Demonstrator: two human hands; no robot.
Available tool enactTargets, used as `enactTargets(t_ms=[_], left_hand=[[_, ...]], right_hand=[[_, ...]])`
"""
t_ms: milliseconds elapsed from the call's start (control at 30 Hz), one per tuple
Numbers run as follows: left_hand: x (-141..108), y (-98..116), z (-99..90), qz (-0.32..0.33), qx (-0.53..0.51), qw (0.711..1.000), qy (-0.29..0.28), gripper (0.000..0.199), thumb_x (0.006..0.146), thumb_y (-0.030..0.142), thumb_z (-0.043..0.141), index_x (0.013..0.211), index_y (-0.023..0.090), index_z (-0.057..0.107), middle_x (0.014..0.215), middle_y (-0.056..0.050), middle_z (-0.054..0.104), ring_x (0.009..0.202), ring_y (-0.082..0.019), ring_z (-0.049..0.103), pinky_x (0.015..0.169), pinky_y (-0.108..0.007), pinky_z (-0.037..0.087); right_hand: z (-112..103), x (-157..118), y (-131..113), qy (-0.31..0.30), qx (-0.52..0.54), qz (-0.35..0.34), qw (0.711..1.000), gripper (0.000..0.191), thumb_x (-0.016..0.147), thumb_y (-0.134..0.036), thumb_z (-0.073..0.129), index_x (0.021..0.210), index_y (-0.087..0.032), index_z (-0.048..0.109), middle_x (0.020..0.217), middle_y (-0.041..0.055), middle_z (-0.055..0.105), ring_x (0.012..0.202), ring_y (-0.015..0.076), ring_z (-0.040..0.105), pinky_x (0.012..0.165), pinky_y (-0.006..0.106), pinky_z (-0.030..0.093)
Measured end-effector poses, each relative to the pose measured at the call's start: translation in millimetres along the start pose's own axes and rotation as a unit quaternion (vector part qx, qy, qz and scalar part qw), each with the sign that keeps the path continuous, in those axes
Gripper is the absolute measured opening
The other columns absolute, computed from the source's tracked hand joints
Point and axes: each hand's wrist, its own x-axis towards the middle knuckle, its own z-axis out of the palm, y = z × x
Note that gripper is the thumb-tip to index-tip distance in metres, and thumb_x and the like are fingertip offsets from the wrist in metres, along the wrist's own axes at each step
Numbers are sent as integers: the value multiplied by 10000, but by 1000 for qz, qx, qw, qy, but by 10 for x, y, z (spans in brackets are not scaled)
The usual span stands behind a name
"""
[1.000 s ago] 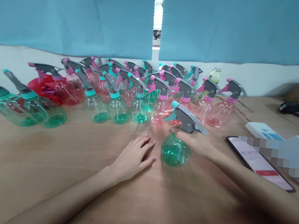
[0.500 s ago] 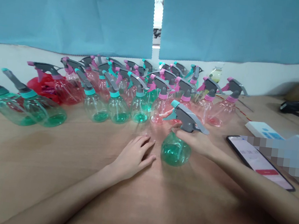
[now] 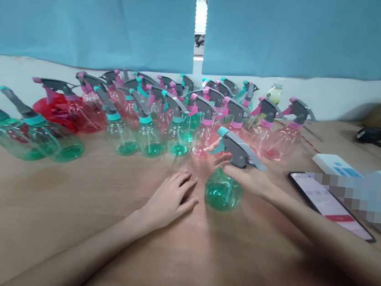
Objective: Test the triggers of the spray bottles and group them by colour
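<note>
My right hand (image 3: 242,174) is wrapped round the neck of a green spray bottle (image 3: 223,195) with a grey head and a turquoise nozzle. A finger of that hand reaches forward by the turquoise trigger. The bottle is upright, its nozzle pointing away to the left. Just left of it, my left hand (image 3: 172,198) lies palm down on the wooden table (image 3: 113,244), fingers stretched out and holding nothing. Beyond both hands stand several more spray bottles, among them a green one (image 3: 177,144) and a pink one (image 3: 204,140).
Two green spray bottles stand at the left, the nearer one (image 3: 56,143) beside a red plastic bag (image 3: 54,111). On the right lie a phone (image 3: 328,204) with a lit screen, a white box (image 3: 337,165) and a black cable (image 3: 377,135). A blue curtain (image 3: 88,16) hangs behind.
Both hands and the held bottle stay in nearly the same place. The whole view has shifted very slightly.
</note>
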Motion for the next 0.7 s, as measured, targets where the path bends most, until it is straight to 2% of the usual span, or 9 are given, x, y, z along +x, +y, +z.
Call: enactTargets(t_ms=[67, 233, 433, 700], left_hand=[[0, -2, 4, 1, 0, 1000, 1, 443, 950, 391, 521, 1306, 128, 535, 1388, -161, 498, 1317, -299, 417, 1060, -465, 382], [-1, -15, 16, 3, 0, 1000, -1, 460, 947, 388, 533, 1322, 121, 527, 1369, -154, 520, 1316, -291, 413, 1066, -455, 376], [-1, -14, 10, 3, -2, 1000, -2, 470, 953, 395, 520, 1329, 113, 519, 1374, -157, 514, 1323, -287, 405, 1075, -446, 363], [-2, -2, -8, -2, -5, 1000, -2, 439, 960, 404, 497, 1319, 152, 520, 1397, -151, 493, 1319, -293, 418, 1058, -470, 382]], right_hand=[[6, 5, -16, 2, 9, 4, 1000, 312, 675, -158, 499, 966, -241, 575, 1014, 26, 679, 849, 182, 647, 745, 323, 508], [9, 12, -20, -12, 47, -18, 999, 242, 664, -140, 496, 881, -243, 526, 924, 12, 646, 843, 181, 630, 763, 332, 506], [-5, -8, 19, 10, -11, 23, 1000, 86, 667, -174, 515, 729, -229, 492, 634, -40, 506, 584, 136, 494, 591, 304, 430], [-7, 8, 14, -1, 15, 3, 1000, 137, 673, -196, 527, 806, -229, 535, 766, -11, 586, 688, 155, 565, 675, 320, 474]])
